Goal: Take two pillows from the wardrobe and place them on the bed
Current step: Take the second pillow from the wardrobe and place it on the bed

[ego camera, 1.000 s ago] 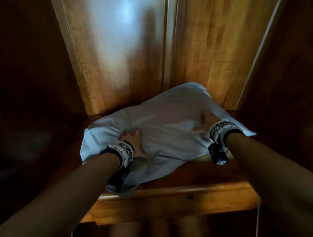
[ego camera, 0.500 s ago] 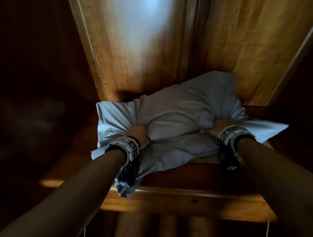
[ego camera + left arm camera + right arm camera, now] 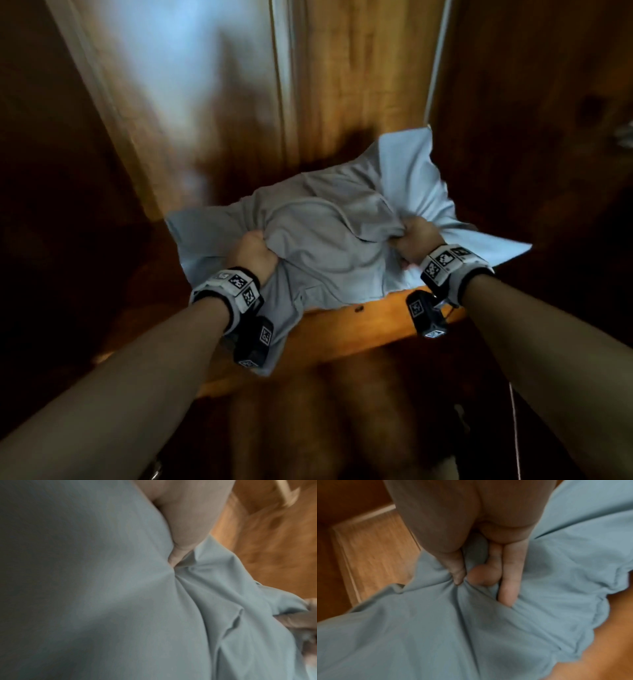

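Pillow [image 3: 329, 246] pulled nearer shelf edge, both hands gripping it.

Both hands' grip on pale pillow [image 3: 329, 246]

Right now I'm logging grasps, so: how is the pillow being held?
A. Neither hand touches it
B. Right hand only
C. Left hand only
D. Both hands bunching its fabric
D: the left hand and the right hand each grip a fistful of the pillow, its fabric gathered into folds at both fists.
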### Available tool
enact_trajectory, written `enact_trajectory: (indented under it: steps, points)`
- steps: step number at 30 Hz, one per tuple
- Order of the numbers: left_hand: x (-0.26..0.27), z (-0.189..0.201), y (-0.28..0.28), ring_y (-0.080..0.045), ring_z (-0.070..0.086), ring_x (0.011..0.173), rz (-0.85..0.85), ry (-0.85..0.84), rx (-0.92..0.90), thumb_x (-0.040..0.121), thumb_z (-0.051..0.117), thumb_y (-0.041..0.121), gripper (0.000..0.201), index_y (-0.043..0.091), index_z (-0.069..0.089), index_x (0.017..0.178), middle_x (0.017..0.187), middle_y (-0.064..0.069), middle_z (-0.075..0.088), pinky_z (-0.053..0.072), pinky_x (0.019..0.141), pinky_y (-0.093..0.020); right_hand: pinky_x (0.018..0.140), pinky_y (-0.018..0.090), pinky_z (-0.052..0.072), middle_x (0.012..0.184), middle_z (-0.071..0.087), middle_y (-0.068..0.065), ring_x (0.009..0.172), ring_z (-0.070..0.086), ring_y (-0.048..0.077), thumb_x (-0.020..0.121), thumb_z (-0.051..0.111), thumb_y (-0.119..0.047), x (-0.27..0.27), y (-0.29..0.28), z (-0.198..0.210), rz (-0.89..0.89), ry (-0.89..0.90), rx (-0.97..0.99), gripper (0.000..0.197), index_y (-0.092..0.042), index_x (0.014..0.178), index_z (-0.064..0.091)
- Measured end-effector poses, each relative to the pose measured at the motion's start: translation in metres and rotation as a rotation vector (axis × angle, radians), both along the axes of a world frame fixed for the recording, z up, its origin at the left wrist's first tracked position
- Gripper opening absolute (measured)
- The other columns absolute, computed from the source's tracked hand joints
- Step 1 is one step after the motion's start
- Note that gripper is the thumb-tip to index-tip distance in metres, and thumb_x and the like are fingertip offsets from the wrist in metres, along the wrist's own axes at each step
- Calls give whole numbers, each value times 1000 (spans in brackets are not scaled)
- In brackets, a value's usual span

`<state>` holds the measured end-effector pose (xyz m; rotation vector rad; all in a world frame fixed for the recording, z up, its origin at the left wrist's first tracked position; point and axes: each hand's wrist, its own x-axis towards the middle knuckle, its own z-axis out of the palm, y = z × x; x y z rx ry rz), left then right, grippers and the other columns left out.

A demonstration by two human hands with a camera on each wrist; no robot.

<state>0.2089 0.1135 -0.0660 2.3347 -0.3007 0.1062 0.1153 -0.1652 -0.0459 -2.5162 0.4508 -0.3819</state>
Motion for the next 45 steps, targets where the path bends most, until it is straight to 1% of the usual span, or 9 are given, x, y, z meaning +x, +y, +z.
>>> enact_trajectory:
  steps: [4, 10, 18, 21, 26, 30, 34, 39, 45]
  points:
    - [-60, -12, -3, -39, 69, 87, -77, -5, 51, 86, 61, 26, 19, 10, 71, 88, 91, -18, 73, 56, 77, -41, 81, 38, 55, 88, 73, 26, 87, 70, 39, 80, 60, -12, -94, 44, -15, -28, 52, -1, 16, -4, 91, 69]
    - [-167, -53, -27, -39, 69, 93, -259, 35, 242, 83, 58, 20, 19, 11, 69, 96, 99, -18, 73, 55, 80, -38, 76, 40, 56, 78, 73, 19, 80, 70, 36, 78, 63, -19, -231, 72, -58, -102, 205, 2, 17, -4, 81, 70]
    - [-327, -151, -58, -37, 66, 82, -472, 296, 284, 82, 57, 9, 10, 9, 67, 87, 86, -17, 71, 54, 76, -40, 77, 35, 56, 87, 75, 17, 87, 70, 31, 87, 54, -18, -419, 92, -179, -214, 481, 269, 18, -4, 80, 64]
    - [-388, -192, -69, -31, 63, 76, -614, 395, 360, 84, 59, 2, 12, 5, 68, 91, 82, -13, 68, 44, 66, -31, 64, 25, 49, 85, 75, 17, 83, 72, 29, 85, 53, -13, -486, 96, -226, -305, 540, 385, 15, -7, 71, 58]
    - [-479, -256, -101, -32, 66, 80, -800, 494, 465, 79, 61, -1, 6, 5, 62, 76, 85, -22, 70, 52, 72, -40, 68, 35, 58, 79, 69, 14, 76, 71, 32, 83, 50, -25, -593, 98, -287, -533, 609, 482, 17, -17, 72, 58]
    - [-565, -284, -140, -34, 65, 84, -1041, 485, 555, 82, 64, 7, 11, 4, 70, 91, 90, -19, 71, 48, 71, -35, 74, 35, 56, 91, 71, 17, 86, 70, 33, 79, 52, -23, -688, 88, -311, -757, 661, 510, 24, -10, 92, 67]
    - [-667, -297, -198, -40, 67, 90, -1303, 432, 617, 83, 59, 8, 8, 7, 66, 87, 95, -21, 72, 54, 77, -42, 76, 34, 53, 99, 70, 21, 92, 68, 37, 79, 50, -15, -804, 72, -324, -1031, 632, 545, 27, -6, 98, 67]
    - [-799, -298, -284, -41, 66, 97, -1490, 333, 680, 87, 61, 21, 18, 12, 69, 100, 104, -19, 72, 46, 74, -33, 76, 33, 53, 101, 69, 22, 92, 67, 37, 79, 50, -14, -941, 31, -336, -1335, 537, 595, 29, -6, 101, 67]
    - [-927, -313, -377, -43, 66, 97, -1665, 190, 681, 84, 60, 14, 17, 9, 68, 98, 102, -22, 72, 53, 80, -41, 81, 38, 53, 100, 68, 26, 95, 66, 40, 77, 50, -10, -1071, -12, -341, -1621, 371, 659, 27, -6, 99, 66]
